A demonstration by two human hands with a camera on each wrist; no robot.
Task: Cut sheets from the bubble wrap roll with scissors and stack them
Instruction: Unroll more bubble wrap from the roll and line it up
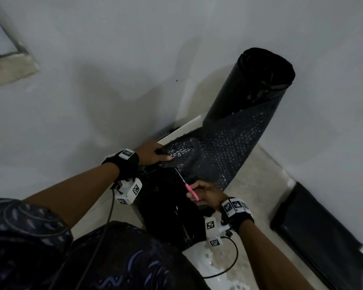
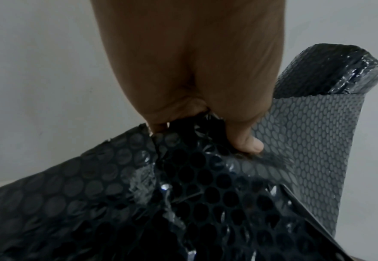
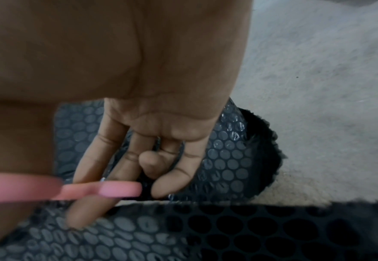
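From where I stand, the scissors [image 1: 188,186] show only a thin blade and pink handle, their tip lost in the dark bubble wrap [image 1: 224,149], the handle blurred and cut off at the right wrist picture's left edge.

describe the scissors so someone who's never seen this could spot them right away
Start at the black bubble wrap roll standing in the corner and follow its unrolled sheet down to the right hand. The scissors are there, thin blade pointing up. Their pink handle is the only bright colour among the black wrap.
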